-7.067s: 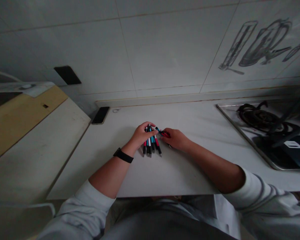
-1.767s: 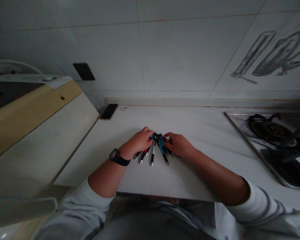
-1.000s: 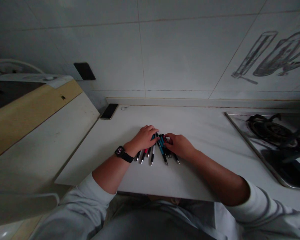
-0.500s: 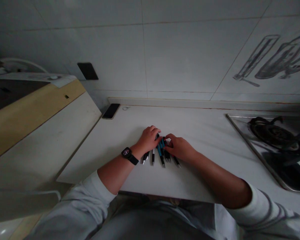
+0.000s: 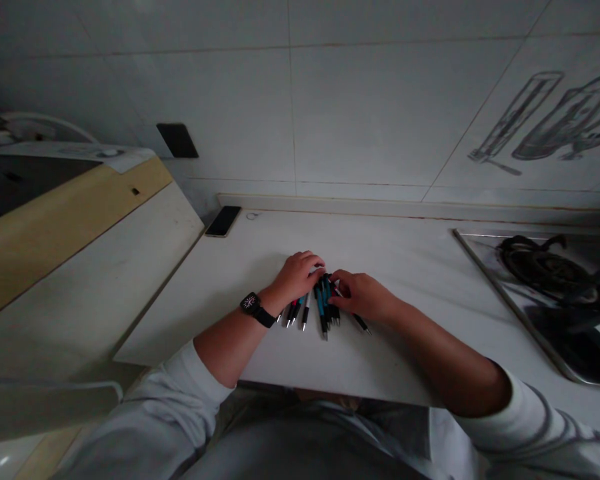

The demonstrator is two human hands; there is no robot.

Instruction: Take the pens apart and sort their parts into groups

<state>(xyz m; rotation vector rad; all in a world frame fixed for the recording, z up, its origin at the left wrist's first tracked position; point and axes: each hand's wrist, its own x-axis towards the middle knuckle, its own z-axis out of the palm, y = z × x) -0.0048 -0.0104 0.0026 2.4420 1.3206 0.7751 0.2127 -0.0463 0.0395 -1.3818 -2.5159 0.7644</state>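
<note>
Several pens (image 5: 321, 307) with teal, red, white and black barrels lie side by side on the white countertop (image 5: 400, 267), tips pointing toward me. My left hand (image 5: 296, 279), with a black watch on its wrist, rests curled over the left pens' far ends. My right hand (image 5: 361, 295) is curled over the right pens, fingertips pinching at their tops. The two hands almost touch above the bundle. The pens' upper ends are hidden under my fingers.
A dark phone (image 5: 223, 221) lies at the counter's back left corner. A gas hob (image 5: 550, 280) is set into the counter at the right. A lower white and wooden surface (image 5: 80, 253) adjoins on the left. Tiled wall stands behind.
The pens were fanned out earlier and now lie closer together and more parallel. Both hands have stayed on the bundle, shifting slightly toward me.
</note>
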